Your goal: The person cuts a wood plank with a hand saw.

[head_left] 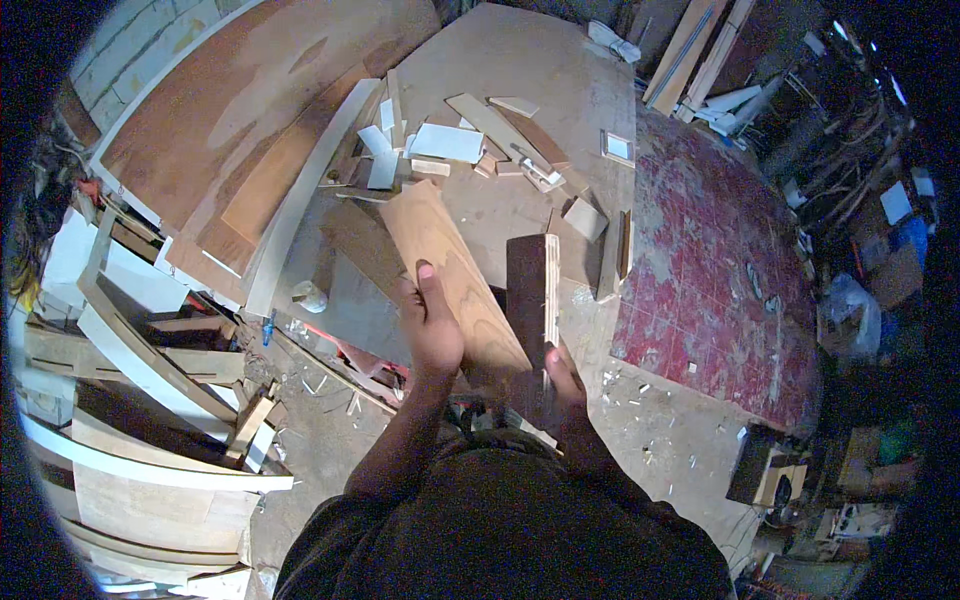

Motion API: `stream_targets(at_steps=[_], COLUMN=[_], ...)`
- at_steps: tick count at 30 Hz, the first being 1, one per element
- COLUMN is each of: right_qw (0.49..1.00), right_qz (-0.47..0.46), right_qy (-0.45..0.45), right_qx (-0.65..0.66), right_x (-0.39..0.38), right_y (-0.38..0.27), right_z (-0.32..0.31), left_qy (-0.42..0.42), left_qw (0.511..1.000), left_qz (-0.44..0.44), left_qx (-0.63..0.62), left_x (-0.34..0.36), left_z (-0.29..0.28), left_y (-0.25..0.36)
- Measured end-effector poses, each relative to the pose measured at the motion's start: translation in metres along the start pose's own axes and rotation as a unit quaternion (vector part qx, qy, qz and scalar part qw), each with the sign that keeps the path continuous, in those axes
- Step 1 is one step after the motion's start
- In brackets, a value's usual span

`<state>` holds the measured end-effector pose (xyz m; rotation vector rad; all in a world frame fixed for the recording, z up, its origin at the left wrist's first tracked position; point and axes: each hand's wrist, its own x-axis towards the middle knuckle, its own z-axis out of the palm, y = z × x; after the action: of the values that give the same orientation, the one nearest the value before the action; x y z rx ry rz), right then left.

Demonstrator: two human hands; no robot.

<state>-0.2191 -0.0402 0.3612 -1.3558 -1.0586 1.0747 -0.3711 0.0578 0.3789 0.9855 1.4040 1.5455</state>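
My left hand [436, 330] is closed around a light brown wooden board [450, 255] with visible grain, its thumb lying on the face. The board slants from the upper left down toward my body. In my right hand [567, 385] stands a plywood block [528, 285] with a dark face and a pale layered edge, the thumb pressed against that edge. Both pieces are raised in front of me, their lower ends close together. Shadow hides where those ends meet and the fingers behind them.
Beyond my hands, a worktable [540, 60] carries wood offcuts, white pieces [447, 143] and a small framed piece [618, 148]. A large brown panel [230, 120] leans at the left above stacked curved boards [150, 375]. A worn red sheet [715, 270] lies right, with debris on the floor [650, 440].
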Motion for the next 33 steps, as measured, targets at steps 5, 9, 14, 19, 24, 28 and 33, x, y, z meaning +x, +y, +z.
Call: stream_targets(at_steps=[5,9,14,19,24,28,33], right_qw=[0.927,0.943,0.92,0.899,0.949,0.963,0.975], right_qz=[0.127,0.123,0.168,0.173,0.132,0.101,0.075], right_qy=[-0.012,-0.005,0.036,0.03,-0.003,-0.072,-0.039], right_qx=[0.352,0.308,0.351,0.402,0.285,0.241,0.203], right_x=[-0.005,0.007,0.022,0.027,0.031,0.029,0.026], right_y=[-0.013,-0.011,-0.01,-0.014,-0.01,-0.007,-0.002], right_z=[0.011,0.009,-0.002,-0.015,-0.024,-0.029,-0.031], left_qy=[-0.08,-0.149,-0.174,-0.23,-0.365,-0.423,-0.381], left_qw=[0.975,0.953,0.972,0.904,0.927,0.905,0.884], left_qz=[-0.043,-0.061,-0.051,0.35,0.086,0.057,0.264], left_qx=[-0.202,-0.257,-0.151,0.09,-0.001,-0.01,0.062], left_x=[-0.006,-0.013,0.004,0.008,-0.01,-0.005,-0.011], left_z=[0.002,0.0,-0.013,-0.009,-0.002,0.005,0.008], left_y=[-0.006,0.006,0.01,-0.01,-0.03,-0.038,-0.025])
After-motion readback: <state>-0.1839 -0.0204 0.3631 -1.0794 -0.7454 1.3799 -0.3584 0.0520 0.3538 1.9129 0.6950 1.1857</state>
